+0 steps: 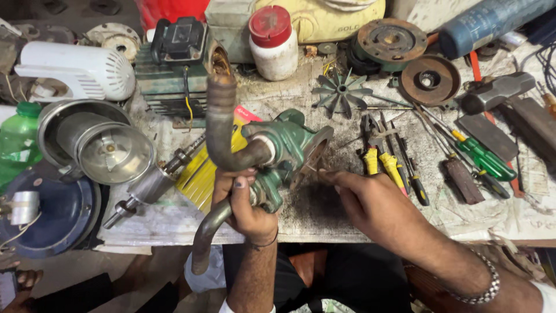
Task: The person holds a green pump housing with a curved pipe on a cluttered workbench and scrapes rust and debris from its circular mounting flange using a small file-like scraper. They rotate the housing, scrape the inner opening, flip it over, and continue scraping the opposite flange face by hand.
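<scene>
A green pump body [286,145] with a round rusty flange [313,155] is held over the workbench [324,214]. My left hand [246,206] is wrapped around its lower part, where two bent rusty pipes [222,124] join it. One pipe rises up, the other drops below the bench edge. My right hand [362,200] reaches toward the flange from the right, its fingertips pinched together on something thin and small just below the flange face; I cannot tell what it is.
Pliers with yellow grips [387,162], green-handled screwdrivers [483,157] and a hammer [498,91] lie right. A fan impeller [343,91], rusty discs [430,79], a white jar with red lid [273,43], metal housings [95,142], a rotor shaft [153,182] and a white fan cover [81,69] crowd the bench.
</scene>
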{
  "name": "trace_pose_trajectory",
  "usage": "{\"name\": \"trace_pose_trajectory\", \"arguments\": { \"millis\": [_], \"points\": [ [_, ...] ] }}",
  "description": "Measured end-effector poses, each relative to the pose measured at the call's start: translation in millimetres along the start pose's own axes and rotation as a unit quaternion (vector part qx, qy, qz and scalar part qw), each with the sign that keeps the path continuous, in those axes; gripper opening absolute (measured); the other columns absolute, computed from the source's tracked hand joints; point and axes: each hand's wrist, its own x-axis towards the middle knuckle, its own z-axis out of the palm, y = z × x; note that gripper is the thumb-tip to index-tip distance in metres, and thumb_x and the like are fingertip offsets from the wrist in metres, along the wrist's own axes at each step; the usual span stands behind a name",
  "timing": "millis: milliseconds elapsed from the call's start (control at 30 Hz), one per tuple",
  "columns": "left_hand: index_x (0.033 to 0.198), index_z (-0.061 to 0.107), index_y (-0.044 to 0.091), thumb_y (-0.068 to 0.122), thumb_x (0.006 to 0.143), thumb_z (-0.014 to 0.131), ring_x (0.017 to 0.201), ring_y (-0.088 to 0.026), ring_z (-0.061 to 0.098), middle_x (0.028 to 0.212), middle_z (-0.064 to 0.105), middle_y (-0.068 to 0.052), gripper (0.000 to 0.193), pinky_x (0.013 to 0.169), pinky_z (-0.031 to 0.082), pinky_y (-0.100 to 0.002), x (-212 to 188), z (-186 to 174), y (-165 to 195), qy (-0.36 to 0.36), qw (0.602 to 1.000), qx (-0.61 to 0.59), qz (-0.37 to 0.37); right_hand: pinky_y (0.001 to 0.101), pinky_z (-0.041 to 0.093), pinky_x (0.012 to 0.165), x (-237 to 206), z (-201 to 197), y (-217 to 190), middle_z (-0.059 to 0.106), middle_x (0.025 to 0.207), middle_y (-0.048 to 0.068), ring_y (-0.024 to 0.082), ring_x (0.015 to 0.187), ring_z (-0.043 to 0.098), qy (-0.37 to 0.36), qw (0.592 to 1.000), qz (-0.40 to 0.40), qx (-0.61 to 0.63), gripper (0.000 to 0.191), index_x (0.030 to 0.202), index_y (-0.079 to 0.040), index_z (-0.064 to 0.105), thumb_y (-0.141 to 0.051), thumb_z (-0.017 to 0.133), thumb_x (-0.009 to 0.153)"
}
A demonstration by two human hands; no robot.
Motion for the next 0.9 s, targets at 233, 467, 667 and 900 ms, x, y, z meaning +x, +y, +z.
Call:
{"name": "trace_pose_trajectory", "arguments": {
  "millis": [233,467,667,900],
  "points": [
    [0.089,0.058,-0.003,0.016,0.099,0.053,0.085,-0.019,0.059,0.090,0.063,-0.011,0.022,0.082,0.049,-0.031,0,0,3,0.004,1.000,0.009,-0.017,0.0478,0.057,0.055,-2,0,-3,0.070,0.063,0.019,0.036,0.058,0.072,-0.009,0.999,0.005,-0.050,0.042,0.130,-0.015,0.070,-0.009,0.061,0.090],
    [0.093,0.058,-0.004,0.015,0.099,0.053,0.086,-0.017,0.057,0.090,0.062,-0.011,0.021,0.083,0.047,-0.030,1,1,5,-0.001,1.000,0.003,-0.026,0.0471,0.058,0.058,-2,3,-2,0.072,0.072,0.019,0.036,0.061,0.073,0.025,0.997,-0.048,-0.056,0.040,0.127,-0.009,0.068,-0.006,0.059,0.088],
    [0.090,0.058,-0.003,0.015,0.099,0.053,0.085,-0.018,0.059,0.091,0.063,-0.011,0.021,0.082,0.049,-0.031,0,1,2,0.000,1.000,0.001,-0.018,0.0487,0.059,0.060,-2,4,-5,0.072,0.072,0.019,0.036,0.064,0.073,-0.060,0.983,0.055,-0.164,0.042,0.134,-0.016,0.062,-0.010,0.056,0.092],
    [0.093,0.061,-0.004,0.017,0.097,0.054,0.087,-0.018,0.058,0.091,0.062,-0.011,0.023,0.084,0.047,-0.031,1,-2,1,-0.011,0.999,0.038,0.001,0.0496,0.060,0.049,-2,-1,-14,0.070,0.076,0.017,0.039,0.061,0.073,-0.025,0.966,-0.026,-0.257,0.067,0.145,-0.016,0.057,-0.003,0.059,0.079]
  ]
}}
